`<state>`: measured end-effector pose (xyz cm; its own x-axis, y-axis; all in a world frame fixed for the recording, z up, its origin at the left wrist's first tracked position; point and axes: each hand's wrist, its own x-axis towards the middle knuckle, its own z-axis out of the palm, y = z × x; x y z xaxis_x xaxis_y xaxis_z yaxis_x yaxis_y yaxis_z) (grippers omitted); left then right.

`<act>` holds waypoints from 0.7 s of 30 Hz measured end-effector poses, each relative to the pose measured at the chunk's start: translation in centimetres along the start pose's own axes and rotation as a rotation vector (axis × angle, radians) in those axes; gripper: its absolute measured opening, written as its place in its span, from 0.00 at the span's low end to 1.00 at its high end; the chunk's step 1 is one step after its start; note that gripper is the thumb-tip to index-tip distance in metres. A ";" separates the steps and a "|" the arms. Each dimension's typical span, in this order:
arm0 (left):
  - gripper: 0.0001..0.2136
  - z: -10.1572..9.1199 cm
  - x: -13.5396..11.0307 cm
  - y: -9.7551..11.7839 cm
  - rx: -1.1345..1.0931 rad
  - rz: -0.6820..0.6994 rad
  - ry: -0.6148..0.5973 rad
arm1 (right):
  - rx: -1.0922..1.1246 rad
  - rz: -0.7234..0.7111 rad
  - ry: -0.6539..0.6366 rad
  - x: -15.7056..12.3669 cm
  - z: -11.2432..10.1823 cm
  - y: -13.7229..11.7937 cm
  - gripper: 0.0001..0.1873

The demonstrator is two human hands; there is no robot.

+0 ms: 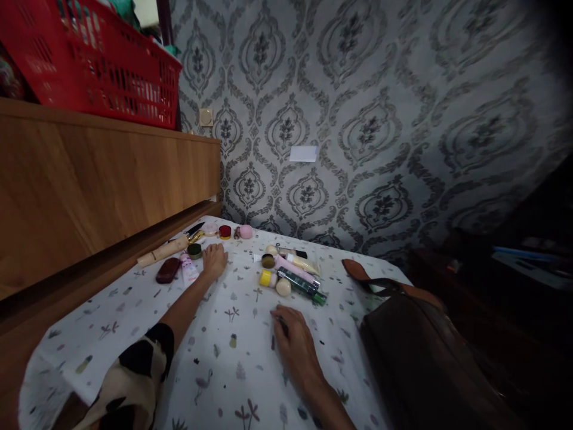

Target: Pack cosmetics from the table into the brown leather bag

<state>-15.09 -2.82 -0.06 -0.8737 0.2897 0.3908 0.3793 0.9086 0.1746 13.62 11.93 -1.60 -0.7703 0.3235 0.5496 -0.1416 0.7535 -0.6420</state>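
My left hand reaches far across the white patterned sheet, its fingers curled down beside a small round dark-green pot and a pale pink tube. What it grips, if anything, is hidden under the fingers. My right hand lies closer to me, fingers bent round a thin dark pencil-like stick. Just beyond it lies a heap of cosmetics: a pink tube, a green tube, a yellow-capped pot and a cream ball.
A brown leather bag with a tan strap sits at the right. A wooden headboard with a red plastic basket on top runs along the left. A dark red case, a cream cylinder, a red pot and a pink sponge lie by the wall.
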 end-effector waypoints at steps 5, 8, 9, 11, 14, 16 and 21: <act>0.16 -0.7 -0.6 0.7 0.074 0.025 0.003 | 0.003 0.016 0.003 0.1 -0.2 -0.6 0.12; 0.15 -1.1 -0.6 1.4 0.103 0.071 0.005 | -0.012 0.011 -0.030 0.2 -0.8 -1.6 0.12; 0.15 -1.2 -0.5 1.6 0.107 0.091 0.006 | -0.016 0.003 -0.036 0.2 -0.9 -1.8 0.12; 0.14 -1.2 -0.1 2.2 0.104 0.133 0.010 | -0.026 -0.014 -0.020 0.1 -1.0 -2.0 0.12; 0.15 -0.9 0.9 3.2 0.082 0.198 0.025 | -0.037 -0.048 0.013 0.0 -0.8 -1.8 0.12; 0.16 -0.5 1.7 3.9 0.059 0.241 0.041 | -0.038 -0.074 0.038 -0.1 -0.6 -1.4 0.12; 0.20 0.6 4.8 5.7 0.009 0.303 0.055 | -0.027 -0.106 0.090 -0.3 -0.1 -0.8 0.11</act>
<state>-17.34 3.92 2.25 -0.7032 0.5317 0.4721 0.6174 0.7859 0.0346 13.99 11.25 -1.17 -0.6932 0.2905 0.6596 -0.2014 0.8007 -0.5643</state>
